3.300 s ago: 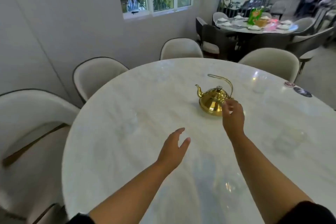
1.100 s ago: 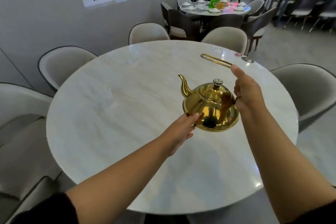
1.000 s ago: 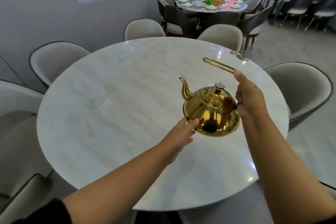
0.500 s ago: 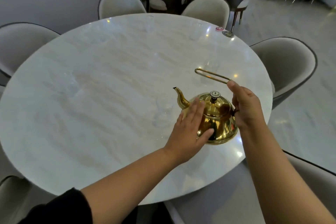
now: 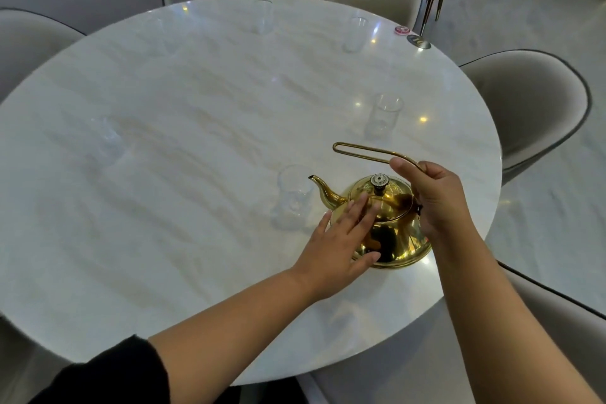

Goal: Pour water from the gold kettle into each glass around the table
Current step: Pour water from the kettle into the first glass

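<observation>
Gold kettle (image 5: 390, 223) at 4 o'clock on worktop (image 5: 164, 141), spout beside nearest glass (image 5: 293, 195). Right hand (image 5: 433, 200) grip closed on handle (image 5: 370, 151). Left hand (image 5: 341, 239) flat, fingers spread against kettle body and lid.

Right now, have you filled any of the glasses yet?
No glass looks filled yet. The right hand holds the gold kettle by its handle, the left hand steadies the lid, and the spout sits by the nearest glass. That one and the other glasses, like the one behind, remain.
</observation>
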`<move>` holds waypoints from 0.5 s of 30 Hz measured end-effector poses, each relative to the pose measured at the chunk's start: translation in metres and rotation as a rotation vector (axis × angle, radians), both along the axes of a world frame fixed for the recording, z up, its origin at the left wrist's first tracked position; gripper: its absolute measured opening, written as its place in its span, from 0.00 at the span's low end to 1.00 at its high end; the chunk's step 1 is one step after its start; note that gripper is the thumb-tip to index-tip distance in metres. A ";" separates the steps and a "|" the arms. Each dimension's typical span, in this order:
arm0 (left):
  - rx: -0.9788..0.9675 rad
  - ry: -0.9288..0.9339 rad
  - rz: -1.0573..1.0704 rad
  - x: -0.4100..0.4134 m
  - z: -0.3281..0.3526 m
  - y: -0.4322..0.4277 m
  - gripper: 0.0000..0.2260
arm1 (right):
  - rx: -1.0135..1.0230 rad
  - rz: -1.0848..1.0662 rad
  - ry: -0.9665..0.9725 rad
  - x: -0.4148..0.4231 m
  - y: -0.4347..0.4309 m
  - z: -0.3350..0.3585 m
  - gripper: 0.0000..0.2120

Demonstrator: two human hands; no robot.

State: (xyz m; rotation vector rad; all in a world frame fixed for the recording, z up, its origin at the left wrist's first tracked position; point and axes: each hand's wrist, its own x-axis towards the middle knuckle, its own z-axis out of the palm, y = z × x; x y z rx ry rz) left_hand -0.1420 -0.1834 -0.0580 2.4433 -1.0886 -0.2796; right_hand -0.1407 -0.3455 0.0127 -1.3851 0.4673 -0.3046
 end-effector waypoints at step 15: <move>-0.157 0.149 0.029 0.006 -0.001 0.004 0.31 | -0.191 0.054 0.069 0.017 0.013 0.006 0.22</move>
